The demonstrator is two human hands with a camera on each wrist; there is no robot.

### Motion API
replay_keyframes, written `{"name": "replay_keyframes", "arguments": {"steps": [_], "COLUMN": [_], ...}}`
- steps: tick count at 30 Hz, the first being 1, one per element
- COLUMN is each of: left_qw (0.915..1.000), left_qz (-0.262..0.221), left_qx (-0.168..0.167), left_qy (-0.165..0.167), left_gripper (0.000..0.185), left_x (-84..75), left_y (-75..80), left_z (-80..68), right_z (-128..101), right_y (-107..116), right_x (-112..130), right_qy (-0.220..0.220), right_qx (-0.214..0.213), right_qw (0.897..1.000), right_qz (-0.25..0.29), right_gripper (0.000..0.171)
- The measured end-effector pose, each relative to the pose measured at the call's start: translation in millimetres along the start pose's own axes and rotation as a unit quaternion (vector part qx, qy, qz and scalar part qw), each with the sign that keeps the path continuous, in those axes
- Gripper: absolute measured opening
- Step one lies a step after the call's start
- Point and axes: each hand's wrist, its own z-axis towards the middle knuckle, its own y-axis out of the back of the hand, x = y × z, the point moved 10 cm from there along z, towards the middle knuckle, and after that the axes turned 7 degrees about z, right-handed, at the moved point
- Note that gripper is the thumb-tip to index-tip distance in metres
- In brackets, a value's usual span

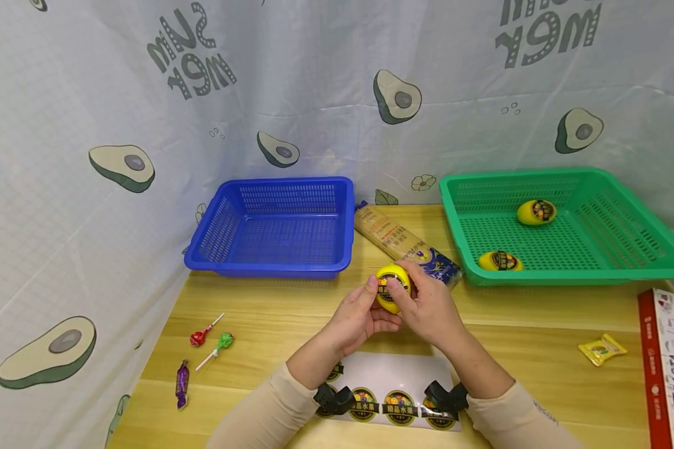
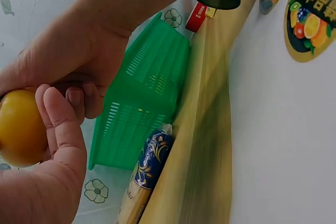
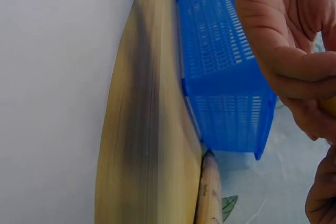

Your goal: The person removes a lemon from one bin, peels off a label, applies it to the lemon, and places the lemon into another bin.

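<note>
Head view shows a yellow lemon-shaped fruit with a dark round label (image 1: 392, 288) held above the wooden table (image 1: 269, 318), between the blue plastic basket (image 1: 275, 227) and the green plastic basket (image 1: 561, 224). Its long axis stands roughly upright, tilted a little, and the label faces the person. The left hand (image 1: 359, 315) cups the fruit from the left with curled fingers; the right hand (image 1: 427, 305) closes on it from the right, thumb pressed on the label. Both forearms rise from the near edge and meet at the fruit, over a white sheet of round stickers (image 1: 395, 399)
</note>
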Motion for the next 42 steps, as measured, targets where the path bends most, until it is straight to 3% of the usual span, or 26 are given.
{"name": "replay_keyframes", "arguments": {"steps": [4,8,15,21,25,28,35,39,42], "left_qw": [1.0000,0.9999,0.9999,0.9999,0.9996,0.9991,0.9990,0.9970,0.9940], "left_qz": [0.005,0.013,0.012,0.011,0.017,0.020,0.037,0.074,0.106], "left_qx": [-0.008,-0.006,0.011,0.001,0.003,0.012,0.004,-0.008,-0.016], "left_qy": [0.000,0.001,-0.003,-0.009,-0.023,-0.035,-0.027,-0.020,-0.021], "left_gripper": [0.071,0.074,0.077,0.066,0.050,0.050,0.049,0.050,0.049], "left_x": [-0.8,-1.2,-1.3,-3.6,-9.3,-13.4,-11.5,-9.2,-8.6], "left_y": [2.7,3.2,0.4,5.7,7.8,5.7,7.7,12.1,14.4], "left_z": [-0.1,0.3,-0.1,0.0,-0.9,-1.2,1.3,2.4,2.3], "right_z": [-1.9,-4.7,-6.4,-6.7,-9.2,-16.9,-46.0,-62.2,-74.1], "right_y": [3.3,5.8,7.1,6.9,11.9,20.6,58.5,92.8,123.2], "right_x": [8.2,11.0,5.1,3.8,0.1,-9.2,-45.5,-76.6,-101.8], "right_qy": [0.065,0.095,0.063,0.040,0.004,-0.041,-0.111,-0.185,-0.250], "right_qx": [-0.029,-0.054,-0.064,-0.034,-0.010,-0.006,-0.058,-0.119,-0.181], "right_qw": [0.997,0.994,0.994,0.996,0.997,0.997,0.991,0.974,0.949], "right_qz": [-0.003,0.007,0.058,0.073,0.071,0.071,0.044,0.047,0.060], "right_gripper": [0.028,0.028,0.034,0.037,0.036,0.033,0.043,0.053,0.060]}}
